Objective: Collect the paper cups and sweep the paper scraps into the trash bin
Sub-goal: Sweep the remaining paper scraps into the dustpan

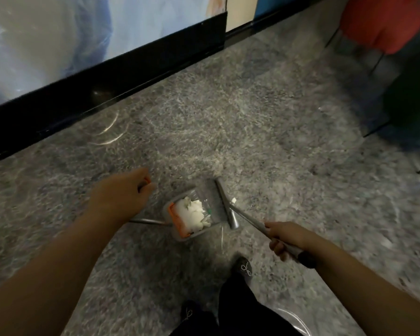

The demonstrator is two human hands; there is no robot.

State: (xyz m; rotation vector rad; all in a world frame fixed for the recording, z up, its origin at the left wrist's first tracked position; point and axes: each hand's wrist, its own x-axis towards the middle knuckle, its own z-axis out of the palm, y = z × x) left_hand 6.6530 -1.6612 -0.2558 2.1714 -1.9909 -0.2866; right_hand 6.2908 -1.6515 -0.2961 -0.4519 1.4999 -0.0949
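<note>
Both hands are out over the grey speckled floor [252,112], each curled round a handle. At the left, the left hand [121,192] has its fingers closed round the top of the dustpan handle [147,221], a thin metal rod whose orange-tipped end just shows past the knuckles; the rod runs down and to the right, under the wrist, to the dustpan [194,212]. At the right, the right hand [286,238] grips the broom handle [250,220], a pale metal shaft with a dark cap at its near end, just past the heel of the hand.

The dustpan sits on the floor between the two hands, nearer the person than the wall. It is a grey tray with an orange strip along its near-left edge. A heap of white paper scraps [194,213] lies inside it, piled against that orange side (the frame is blurred, so single pieces cannot be told apart). The broom head [227,204], a narrow grey bar, lies along the pan's open right edge, touching or just beside it. One small white scrap [233,200] lies on the floor just right of the broom head, outside the pan.

Two dark shoes [244,266] and dark trouser legs show at the bottom. A black baseboard [107,76] runs along the wall beyond, and an orange-red seat [383,25] stands at the upper right.
</note>
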